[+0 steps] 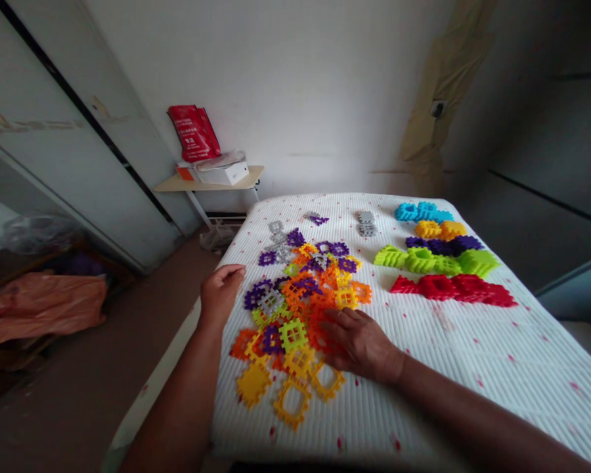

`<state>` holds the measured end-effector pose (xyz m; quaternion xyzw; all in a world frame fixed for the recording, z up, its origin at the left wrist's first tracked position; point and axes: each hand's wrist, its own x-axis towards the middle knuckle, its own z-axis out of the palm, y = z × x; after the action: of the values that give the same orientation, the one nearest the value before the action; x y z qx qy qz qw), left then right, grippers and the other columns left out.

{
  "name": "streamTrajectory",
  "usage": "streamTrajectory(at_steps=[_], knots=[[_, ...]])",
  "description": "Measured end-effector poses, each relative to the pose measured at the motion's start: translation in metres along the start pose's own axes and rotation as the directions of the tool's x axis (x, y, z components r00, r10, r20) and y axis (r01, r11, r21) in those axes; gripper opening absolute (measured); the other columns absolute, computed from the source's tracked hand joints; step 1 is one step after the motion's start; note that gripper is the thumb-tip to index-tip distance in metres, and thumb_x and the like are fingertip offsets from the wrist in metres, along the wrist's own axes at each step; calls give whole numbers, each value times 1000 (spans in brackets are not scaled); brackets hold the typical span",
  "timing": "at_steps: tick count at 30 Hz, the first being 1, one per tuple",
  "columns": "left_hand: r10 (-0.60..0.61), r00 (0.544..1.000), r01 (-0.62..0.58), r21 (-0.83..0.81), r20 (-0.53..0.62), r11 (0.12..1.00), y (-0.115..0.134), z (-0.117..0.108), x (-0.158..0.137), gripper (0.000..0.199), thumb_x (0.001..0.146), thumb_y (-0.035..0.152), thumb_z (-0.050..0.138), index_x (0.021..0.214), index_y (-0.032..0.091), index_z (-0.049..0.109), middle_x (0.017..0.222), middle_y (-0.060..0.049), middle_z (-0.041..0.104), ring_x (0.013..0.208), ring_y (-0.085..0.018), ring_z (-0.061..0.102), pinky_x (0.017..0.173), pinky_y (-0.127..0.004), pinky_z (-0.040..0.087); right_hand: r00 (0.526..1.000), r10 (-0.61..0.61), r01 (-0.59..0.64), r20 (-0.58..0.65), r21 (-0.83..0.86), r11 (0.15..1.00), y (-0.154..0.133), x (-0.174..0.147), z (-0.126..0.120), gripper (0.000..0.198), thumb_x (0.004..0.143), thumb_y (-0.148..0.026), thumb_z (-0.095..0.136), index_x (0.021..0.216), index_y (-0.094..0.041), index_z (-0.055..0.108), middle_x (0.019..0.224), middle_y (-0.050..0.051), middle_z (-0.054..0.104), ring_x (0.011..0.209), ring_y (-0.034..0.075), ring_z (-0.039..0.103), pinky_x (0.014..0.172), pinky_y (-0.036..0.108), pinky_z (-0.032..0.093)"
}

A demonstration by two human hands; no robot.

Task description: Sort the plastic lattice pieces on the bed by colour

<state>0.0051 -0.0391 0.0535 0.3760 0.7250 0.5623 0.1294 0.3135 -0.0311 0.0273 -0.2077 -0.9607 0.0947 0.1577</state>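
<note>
A mixed pile of interlocking plastic building tiles, orange, yellow, purple, green and grey, lies on the quilted white cover. My right hand (362,345) rests on the pile's right side, fingers stretched over red-orange tiles (320,322). At the left edge of the pile is my left hand (220,292), held above the cover with fingers curled together and nothing visible in them. Closest to me are a solid yellow tile (254,384) and a yellow frame tile (293,402). A green window tile (293,336) lies near the middle.
Sorted rows stand on the right: blue (423,211), yellow (440,229), purple (443,246), lime green (436,261) and red tiles (453,289). A small grey stack (367,223) sits farther back. Beyond the bed, a small table (256,176) holds a white box and red bags.
</note>
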Motion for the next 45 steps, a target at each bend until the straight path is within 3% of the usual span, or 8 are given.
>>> streamTrajectory(at_steps=[5,14,20,23,30,35,41,45], knots=[[115,963,-145,109,242,983,-22,-30,-37,43,70,44,57,103,17,61,105,-8,64,97,-23,58,82,-33,46,1000,8,-10,-26,-67,998,10,3,11,45,86,-47,44,119,-18,55,121,13,55,100,26,52,82,39,42],[361,731,-572,231,578,787,-54,-68,-109,87,63,66,57,137,31,29,145,-9,27,130,-33,30,105,-48,29,993,20,-31,-119,-93,995,25,18,11,39,87,-43,46,114,-18,58,120,14,56,102,27,50,86,42,39],[350,552,-768,298,756,567,-56,-66,-130,119,45,76,60,143,28,13,150,-14,15,131,-44,20,102,-61,19,974,-227,226,16,59,972,-12,-2,-1,66,77,-65,46,128,-22,46,134,12,44,117,30,39,97,49,24],[354,575,-782,367,738,505,-54,-56,-135,113,51,74,58,143,25,15,149,-14,17,131,-42,21,103,-59,18,957,-285,284,55,21,959,-17,-3,9,62,82,-61,42,128,-20,45,137,12,42,122,29,33,100,50,18],[446,651,-755,466,614,461,-44,-17,-132,91,67,61,55,142,24,18,145,-13,29,129,-35,29,101,-52,24,978,-181,167,-106,-131,977,12,16,24,47,86,-47,47,122,-17,49,131,12,47,114,27,38,94,47,25],[539,606,-795,417,585,441,-47,4,-121,87,68,57,57,141,26,20,141,-14,34,126,-34,33,97,-50,31,983,-130,107,-134,-167,980,24,20,21,48,84,-48,48,121,-17,49,131,12,47,113,26,39,91,45,29],[593,581,-807,305,557,505,-55,11,-110,86,67,52,60,140,30,20,140,-11,37,124,-33,37,94,-50,35,983,-82,61,-163,-133,989,33,20,23,52,83,-55,46,119,-18,50,128,11,49,108,24,42,86,42,33],[579,679,-726,292,451,623,-47,2,-110,74,73,45,56,139,31,24,133,-10,45,119,-31,42,95,-50,36,974,-49,39,-223,-49,998,32,18,20,45,84,-49,48,116,-17,52,124,11,53,103,24,46,85,40,35]])
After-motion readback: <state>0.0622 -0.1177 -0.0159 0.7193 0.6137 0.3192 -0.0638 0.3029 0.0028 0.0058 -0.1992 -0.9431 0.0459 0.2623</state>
